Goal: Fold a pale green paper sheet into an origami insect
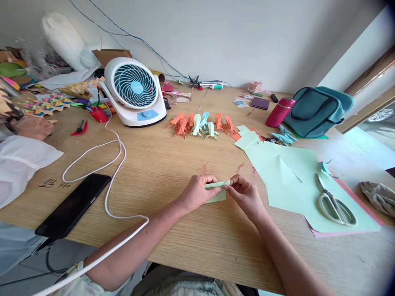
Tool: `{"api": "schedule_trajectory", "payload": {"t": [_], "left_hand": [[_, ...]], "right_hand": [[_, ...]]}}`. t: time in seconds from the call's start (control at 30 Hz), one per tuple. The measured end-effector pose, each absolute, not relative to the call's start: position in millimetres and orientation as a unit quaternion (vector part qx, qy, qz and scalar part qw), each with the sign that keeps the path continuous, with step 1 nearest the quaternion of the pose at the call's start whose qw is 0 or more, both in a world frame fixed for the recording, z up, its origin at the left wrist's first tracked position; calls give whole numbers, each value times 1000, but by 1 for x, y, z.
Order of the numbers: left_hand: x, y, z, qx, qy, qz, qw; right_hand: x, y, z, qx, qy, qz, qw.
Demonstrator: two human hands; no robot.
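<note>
Between my hands is a small piece of pale green paper (pixel 218 197), its upper edge folded over into a strip. My left hand (pixel 199 190) pinches its left end, thumb along the fold. At the right end, the fingertips of my right hand (pixel 245 195) pinch the folded corner. Beyond them on the table stand several folded paper figures (pixel 196 124) in orange, green and blue. To the right lie large sheets of pale green paper (pixel 290 164), with scissors (pixel 335 205) resting on them, blades partly apart.
A white fan (pixel 135 90) stands at the back left, its white cable (pixel 115 172) looping forward. A black phone (pixel 74 205) lies near the left edge. Another person's hand (pixel 32 127) is at far left. A pink bottle (pixel 280 112) and teal bag (pixel 317 111) occupy the back right.
</note>
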State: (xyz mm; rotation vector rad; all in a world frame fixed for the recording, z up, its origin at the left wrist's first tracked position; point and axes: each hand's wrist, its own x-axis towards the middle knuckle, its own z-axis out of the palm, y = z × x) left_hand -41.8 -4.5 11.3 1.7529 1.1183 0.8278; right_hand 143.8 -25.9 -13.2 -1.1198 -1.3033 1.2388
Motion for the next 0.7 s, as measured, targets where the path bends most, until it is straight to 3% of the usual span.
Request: {"api": "schedule_trajectory", "payload": {"t": [0.4, 0.7], "left_hand": [[-42, -4, 11, 712, 452, 310, 438], [-42, 0, 5, 614, 444, 326, 565]], "right_hand": [[145, -27, -3, -436, -511, 559, 487], [144, -27, 4, -451, -497, 574, 470]]}}
